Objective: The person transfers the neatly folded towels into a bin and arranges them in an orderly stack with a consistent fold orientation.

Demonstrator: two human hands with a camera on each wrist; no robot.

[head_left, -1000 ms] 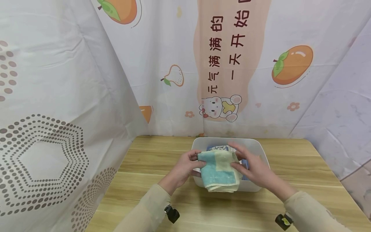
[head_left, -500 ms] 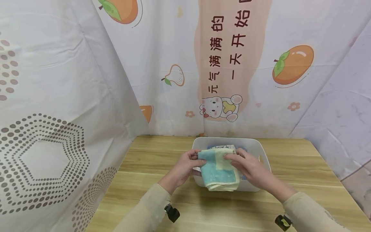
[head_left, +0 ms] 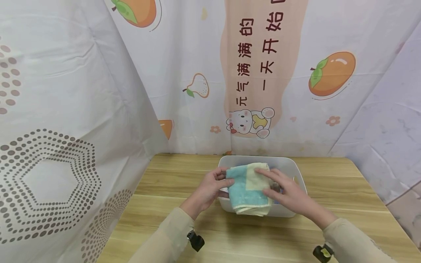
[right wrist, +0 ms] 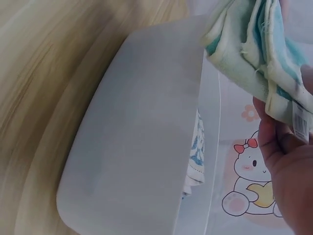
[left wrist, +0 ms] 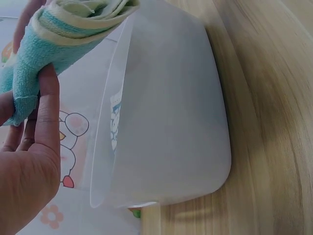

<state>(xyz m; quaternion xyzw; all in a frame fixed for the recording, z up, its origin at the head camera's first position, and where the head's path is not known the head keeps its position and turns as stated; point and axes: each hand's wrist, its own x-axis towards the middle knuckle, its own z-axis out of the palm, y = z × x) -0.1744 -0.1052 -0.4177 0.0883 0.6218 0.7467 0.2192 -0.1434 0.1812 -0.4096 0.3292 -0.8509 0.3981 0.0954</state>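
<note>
A folded blue and cream towel (head_left: 251, 188) is held up in front of and above a white plastic bin (head_left: 292, 210). My left hand (head_left: 208, 188) grips its left edge, thumb on the near face and the other fingers behind. At the right side, my right hand (head_left: 289, 193) holds the towel, with one finger stretched over the cream part. In the right wrist view, stacked folds and a small white barcode label (right wrist: 300, 122) show on the towel close to the right fingers. Inside the bin, a white cloth with blue print (right wrist: 196, 149) is partly visible.
The bin stands on a wooden table (head_left: 177, 171) near its back edge. A printed curtain (head_left: 187, 47) with fruit and a cartoon figure hangs behind the table. Another patterned sheet (head_left: 65, 95) hangs along the left.
The towel has tilted, its upper right corner rising and covering more of the bin's contents. My right fingers have shifted along its right side; my left hand stays almost still.
</note>
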